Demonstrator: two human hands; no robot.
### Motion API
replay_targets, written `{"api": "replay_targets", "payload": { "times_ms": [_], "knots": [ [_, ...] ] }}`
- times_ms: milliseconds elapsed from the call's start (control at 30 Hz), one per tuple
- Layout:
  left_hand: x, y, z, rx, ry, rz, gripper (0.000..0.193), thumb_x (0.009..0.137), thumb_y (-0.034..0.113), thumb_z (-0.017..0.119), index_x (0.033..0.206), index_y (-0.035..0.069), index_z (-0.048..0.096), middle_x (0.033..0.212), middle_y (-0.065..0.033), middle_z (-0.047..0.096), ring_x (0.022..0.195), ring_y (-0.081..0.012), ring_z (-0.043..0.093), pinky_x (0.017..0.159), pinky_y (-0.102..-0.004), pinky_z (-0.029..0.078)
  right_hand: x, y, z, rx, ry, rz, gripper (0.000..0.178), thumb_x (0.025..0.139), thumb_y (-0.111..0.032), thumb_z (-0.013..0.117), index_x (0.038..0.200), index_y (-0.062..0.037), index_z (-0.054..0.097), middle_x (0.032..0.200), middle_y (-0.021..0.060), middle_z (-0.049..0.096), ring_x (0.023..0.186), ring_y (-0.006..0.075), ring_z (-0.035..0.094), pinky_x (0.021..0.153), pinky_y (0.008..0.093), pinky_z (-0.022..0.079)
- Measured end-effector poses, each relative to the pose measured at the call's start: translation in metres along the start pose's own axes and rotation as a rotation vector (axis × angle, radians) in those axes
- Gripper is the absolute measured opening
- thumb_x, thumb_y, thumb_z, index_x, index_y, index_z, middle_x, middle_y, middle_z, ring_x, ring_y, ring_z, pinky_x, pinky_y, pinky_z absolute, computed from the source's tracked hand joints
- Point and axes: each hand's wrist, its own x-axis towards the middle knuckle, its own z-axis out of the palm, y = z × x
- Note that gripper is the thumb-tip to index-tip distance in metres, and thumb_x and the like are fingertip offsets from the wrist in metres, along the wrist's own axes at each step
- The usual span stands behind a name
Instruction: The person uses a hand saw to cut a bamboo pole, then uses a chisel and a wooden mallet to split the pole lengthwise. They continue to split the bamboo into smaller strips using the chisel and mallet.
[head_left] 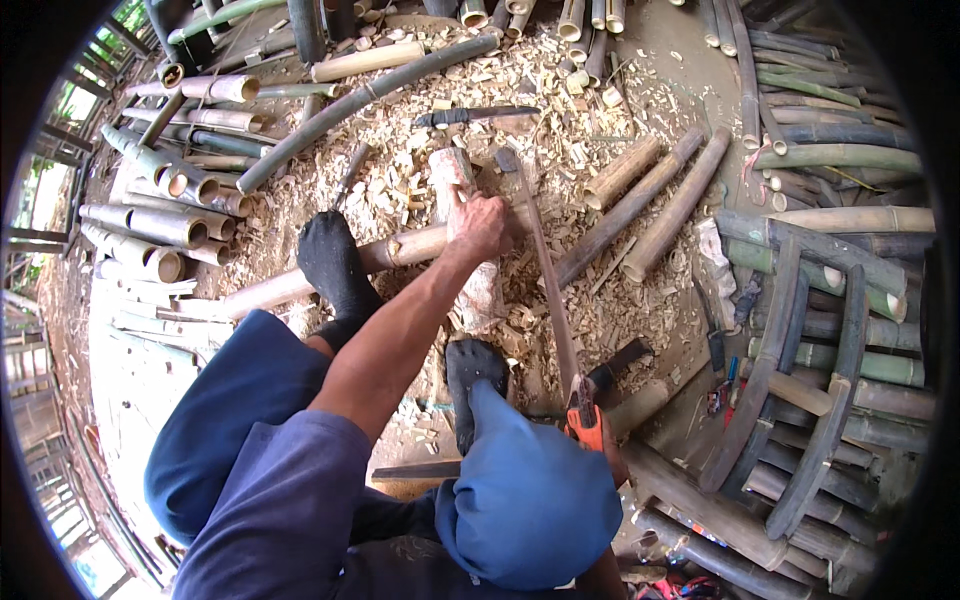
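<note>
A bamboo pole point(405, 248) lies crosswise over a pale, chipped log point(481, 298) on the ground. My left hand point(480, 228) grips the pole near its right end, above the log. My right hand point(618, 466) is mostly hidden by my knee and holds a handsaw by its orange handle point(586, 430). The long saw blade point(549, 268) stretches away from me, passing close by the right end of the pole. Whether its teeth touch the bamboo I cannot tell. My left foot point(332, 255), in a dark sock, rests against the pole.
A large knife point(478, 116) lies beyond the log among wood shavings point(400, 130). Loose bamboo lengths point(628, 215) lie to the right. Bamboo is piled at the left point(150, 222) and far right point(840, 155). A curved bamboo frame point(775, 365) stands at right.
</note>
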Motion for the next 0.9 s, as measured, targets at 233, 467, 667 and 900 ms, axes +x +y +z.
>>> {"api": "replay_targets", "payload": {
  "times_ms": [233,467,667,900],
  "knots": [
    [-0.026,0.047,-0.021,0.13,-0.064,0.091,0.038,0.072,0.028,0.079,0.107,0.016,0.071,0.108,-0.0111,0.073,0.12,-0.0312,0.064,0.12,-0.0698,0.018,0.086,-0.076,-0.016,0.317,0.216,-0.135,0.027,0.102,-0.015,0.059,0.12,0.0037,0.065,0.087,0.0187,0.067,0.068,0.0297,0.065,0.062,0.0402,0.052],
    [-0.012,0.023,0.007,0.103,-0.012,0.041,0.034,0.075,0.027,0.081,0.101,0.009,0.07,0.106,-0.0128,0.07,0.109,-0.0311,0.065,0.115,-0.0578,0.037,-0.041,-0.042,-0.032,-0.01,0.301,-0.083,0.03,0.102,-0.019,0.059,0.123,-0.0001,0.066,0.106,0.0181,0.073,0.084,0.03,0.072,0.072,0.0381,0.058],
    [-0.004,0.019,0.001,0.173,-0.048,0.053,0.068,0.06,0.058,0.091,0.109,0.015,0.071,0.106,-0.0106,0.073,0.112,-0.0283,0.068,0.113,-0.071,0.023,0.016,-0.052,-0.023,0.229,0.379,-0.208,0.034,0.101,-0.02,0.059,0.125,0.0032,0.064,0.104,0.0183,0.073,0.077,0.0228,0.069,0.069,0.034,0.056],
    [0.007,-0.021,0.007,-0.014,-0.034,0.02,0.047,0.064,0.03,0.089,0.104,0.012,0.071,0.101,-0.0101,0.071,0.111,-0.0318,0.063,0.12,-0.058,0.03,-0.035,-0.034,-0.033,0.226,0.172,-0.082,0.031,0.101,-0.014,0.055,0.124,0.0035,0.067,0.099,0.0169,0.072,0.076,0.0222,0.068,0.068,0.0331,0.055]
  ]
}}
